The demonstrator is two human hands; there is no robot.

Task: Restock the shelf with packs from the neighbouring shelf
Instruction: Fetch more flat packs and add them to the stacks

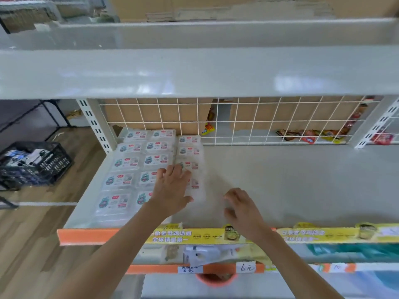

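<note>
Reaching over the shelf [280,180], I have my left hand [172,188] lying flat with straight, spread fingers on the packs [138,162], its fingertips on the third column and its thumb stuck out to the right. My right hand [241,210] hangs just above the bare grey board beside that column, fingers loosely curled and holding nothing; it is blurred, and I cannot tell if it touches the nearest pack. The clear packs, each with a white label, lie flat in three columns at the left end of the shelf, running from the wire grid [237,121] at the back toward the orange front edge [90,235]. The two left columns reach nearly to the front; the third stops short, under my left palm. Behind the grid sit cardboard boxes [155,113] and a few red and yellow snack bags [308,134]. A yellow strip [323,234] covers the front edge to the right. On the wooden floor to the left stands a black crate [34,162].
</note>
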